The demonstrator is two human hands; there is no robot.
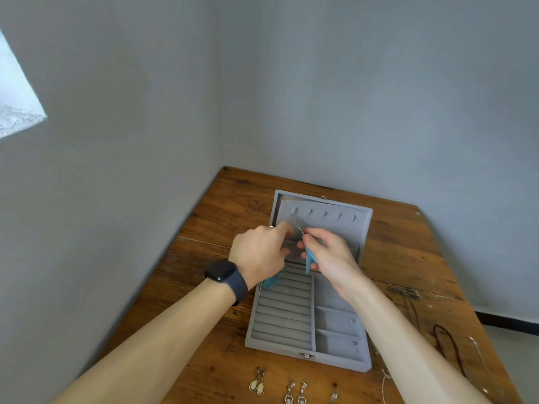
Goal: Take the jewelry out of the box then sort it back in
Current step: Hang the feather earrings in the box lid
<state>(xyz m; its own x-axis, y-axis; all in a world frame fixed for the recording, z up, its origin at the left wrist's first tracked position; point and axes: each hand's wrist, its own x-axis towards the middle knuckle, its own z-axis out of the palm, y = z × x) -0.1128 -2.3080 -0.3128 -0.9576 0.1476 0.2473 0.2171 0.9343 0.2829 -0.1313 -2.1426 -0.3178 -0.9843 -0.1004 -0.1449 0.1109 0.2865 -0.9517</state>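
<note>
A grey velvet jewelry box point(309, 316) lies open on the wooden table point(221, 217), its lid point(361, 225) standing up with a row of hooks. A thin silver chain point(297, 224) runs from the leftmost hook down to my hands. My right hand point(326, 255) pinches the chain and holds a turquoise pendant point(309, 259). My left hand point(259, 252), with a dark watch on the wrist, reaches toward the chain; another turquoise piece point(271, 281) shows beneath it. The ring rolls and side compartments look mostly bare, apart from small studs.
Several drop earrings point(256, 384) lie in front of the box near the table's front edge. A dark cord necklace point(449, 345) and thin silver chains point(481, 363) lie on the right. Grey walls border the table at the left and back.
</note>
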